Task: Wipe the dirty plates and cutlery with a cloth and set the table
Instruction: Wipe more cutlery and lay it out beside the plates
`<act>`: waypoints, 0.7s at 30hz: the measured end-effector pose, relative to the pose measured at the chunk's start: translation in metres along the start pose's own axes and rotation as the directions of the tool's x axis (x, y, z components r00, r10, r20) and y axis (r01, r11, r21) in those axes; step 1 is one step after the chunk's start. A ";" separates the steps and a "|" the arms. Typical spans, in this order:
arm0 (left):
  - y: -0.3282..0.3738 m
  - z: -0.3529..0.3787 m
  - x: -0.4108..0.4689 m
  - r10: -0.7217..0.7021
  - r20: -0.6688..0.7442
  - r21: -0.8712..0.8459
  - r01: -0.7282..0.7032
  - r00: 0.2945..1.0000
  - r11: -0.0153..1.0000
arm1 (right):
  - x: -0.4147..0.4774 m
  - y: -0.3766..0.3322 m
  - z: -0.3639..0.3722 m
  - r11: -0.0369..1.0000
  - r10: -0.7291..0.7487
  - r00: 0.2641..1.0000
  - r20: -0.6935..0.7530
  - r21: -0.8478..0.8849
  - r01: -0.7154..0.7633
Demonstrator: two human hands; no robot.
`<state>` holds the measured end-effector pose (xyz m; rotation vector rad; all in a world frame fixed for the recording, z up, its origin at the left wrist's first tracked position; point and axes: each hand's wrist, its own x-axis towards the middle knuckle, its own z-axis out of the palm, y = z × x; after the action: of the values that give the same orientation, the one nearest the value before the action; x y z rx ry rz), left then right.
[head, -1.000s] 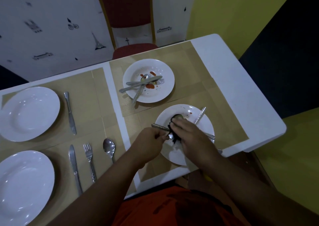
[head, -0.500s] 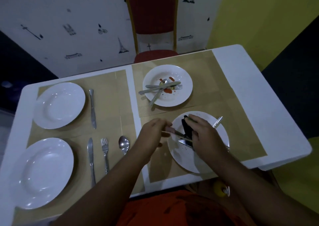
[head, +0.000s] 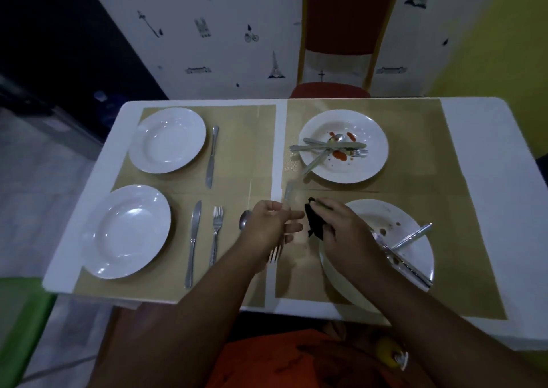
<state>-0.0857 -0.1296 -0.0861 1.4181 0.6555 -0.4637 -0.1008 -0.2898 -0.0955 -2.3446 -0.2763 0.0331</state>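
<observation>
My left hand (head: 271,224) grips a fork (head: 276,252) by its middle, tines pointing toward me, handle blurred above the fist. My right hand (head: 341,227) holds a dark cloth (head: 315,221) just left of the near right plate (head: 394,245). That plate has brown specks and two pieces of cutlery (head: 409,239) lying crossed on it. The far right plate (head: 344,146) carries red sauce and several pieces of dirty cutlery. Two clean white plates, the far one (head: 167,140) and the near one (head: 127,230), sit on the left.
A knife (head: 212,156) lies beside the far left plate. A knife (head: 192,242), a fork (head: 217,230) and a spoon (head: 243,220) lie beside the near left plate. Tan placemats (head: 243,156) cover the white table (head: 486,162). A red chair (head: 338,32) stands behind.
My left hand has pulled the fork off the near right plate and carried it left. My right hand with the cloth has come off the plate to its left edge.
</observation>
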 end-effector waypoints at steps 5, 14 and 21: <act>-0.003 -0.041 0.015 0.012 -0.046 -0.032 -0.013 0.999 0.999 | 0.027 -0.020 0.026 0.999 -0.053 0.994 0.100 -0.003 0.054; 0.049 -0.109 0.098 0.015 -0.113 0.008 -0.015 0.993 1.000 | 0.115 -0.052 0.076 0.999 -0.033 0.970 0.240 -0.008 0.036; 0.075 -0.137 0.196 0.082 -0.124 0.376 -0.030 0.989 0.926 | 0.192 -0.040 0.120 0.996 0.081 0.953 0.292 -0.070 -0.063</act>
<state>0.0900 0.0312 -0.1645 1.8393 0.6578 -0.4640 0.0658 -0.1383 -0.1414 -2.4052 -0.3409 0.4190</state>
